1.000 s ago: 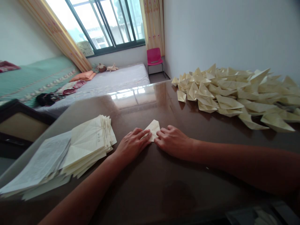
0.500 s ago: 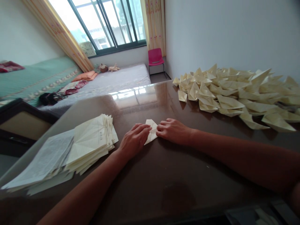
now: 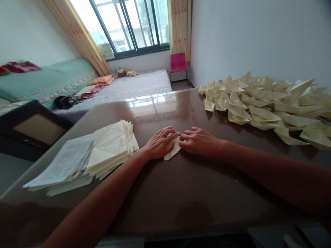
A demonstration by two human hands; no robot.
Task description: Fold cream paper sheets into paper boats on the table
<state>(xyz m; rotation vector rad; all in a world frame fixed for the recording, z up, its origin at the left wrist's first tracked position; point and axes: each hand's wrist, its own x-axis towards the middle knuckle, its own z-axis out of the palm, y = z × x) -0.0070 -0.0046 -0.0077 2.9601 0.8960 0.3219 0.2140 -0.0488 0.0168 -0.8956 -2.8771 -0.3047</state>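
A small piece of folded cream paper (image 3: 173,150) lies on the dark tabletop, partly covered by my hands. My left hand (image 3: 160,143) rests over its left side, fingers stretched out and lying flat across it. On the right edge, the curled fingers of my right hand (image 3: 197,140) close on the paper, with their fingertips close to those of the left. To the left stands a stack of creased cream sheets (image 3: 110,139), with printed grey-white sheets (image 3: 66,162) beside and under it. Folded paper boats (image 3: 263,117) are heaped at the right.
The glossy brown table (image 3: 165,193) reaches from my body towards a bed (image 3: 152,81). A pink chair (image 3: 178,63) stands by the curtain (image 3: 180,31). A dark cabinet (image 3: 36,129) is left of the table, and a white wall rises behind the boats.
My left hand has slid further over the folded paper, covering its top. The right hand stays at the paper's right edge. The whole view has shifted slightly, putting everything further right.
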